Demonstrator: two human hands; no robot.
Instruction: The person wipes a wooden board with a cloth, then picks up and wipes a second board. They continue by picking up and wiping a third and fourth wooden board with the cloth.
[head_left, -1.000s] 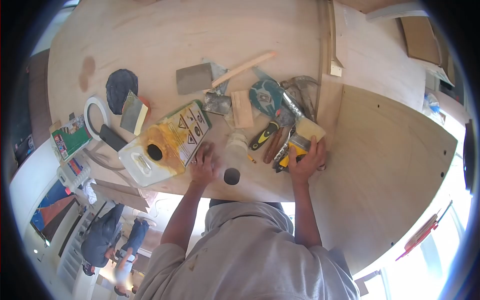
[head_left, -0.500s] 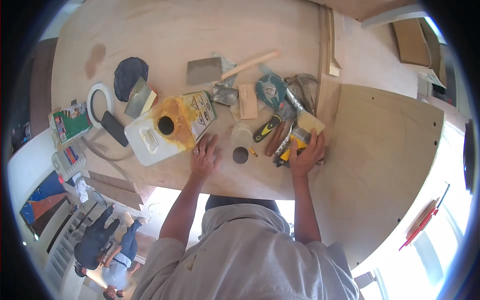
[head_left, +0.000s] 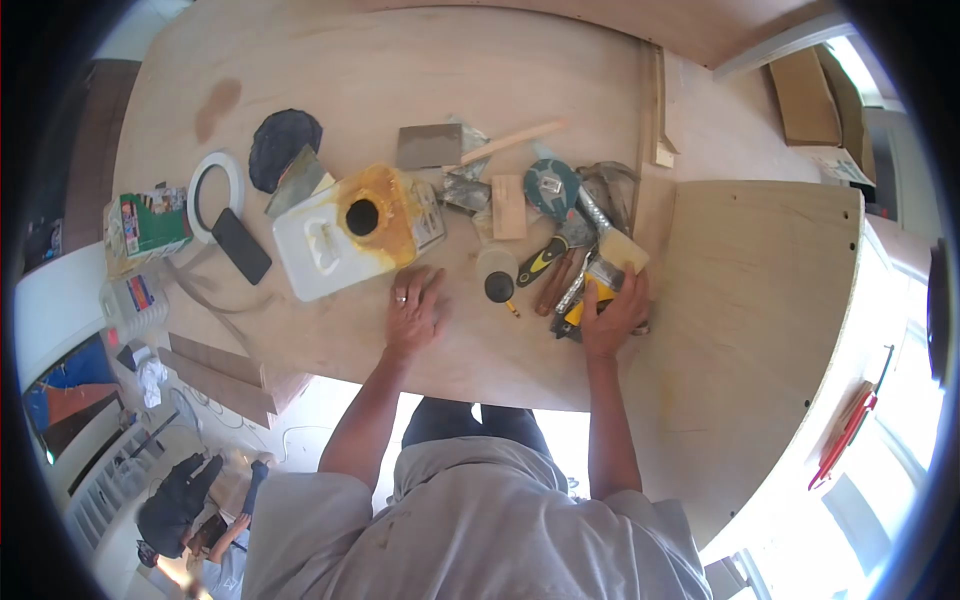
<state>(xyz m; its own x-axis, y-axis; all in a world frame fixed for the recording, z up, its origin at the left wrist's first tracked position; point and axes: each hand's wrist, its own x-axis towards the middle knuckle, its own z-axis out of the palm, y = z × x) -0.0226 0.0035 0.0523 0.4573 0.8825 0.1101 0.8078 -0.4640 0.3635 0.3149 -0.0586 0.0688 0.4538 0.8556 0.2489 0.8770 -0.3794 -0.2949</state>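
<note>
My left hand (head_left: 415,312) rests on the wooden tabletop with its fingers apart, holding nothing. A white plastic jug (head_left: 305,255), stained yellow-brown around its dark opening, lies just above it. My right hand (head_left: 615,315) has its thumb and fingers around a wide paintbrush (head_left: 622,250) with pale bristles; the grip partly hides the handle. Yellow shows between thumb and fingers. Beside that hand are a black-and-yellow handled tool (head_left: 541,262), brown-handled tools (head_left: 555,285) and a hammer (head_left: 610,178). Between my hands stands a small translucent bottle (head_left: 496,264) with a dark round top.
A teal round tool (head_left: 551,187), a wood block (head_left: 508,207) and a grey sanding sheet (head_left: 429,147) lie farther back. On the left are a tape roll (head_left: 196,190), a black phone (head_left: 241,246) and a green box (head_left: 155,222). A curved plywood panel (head_left: 750,330) borders the right. Other people (head_left: 190,510) are at lower left.
The view has shifted, so the things on the table appear farther right. A slightly wider gap shows between my left hand and the jug. My right hand stays at the paintbrush.
</note>
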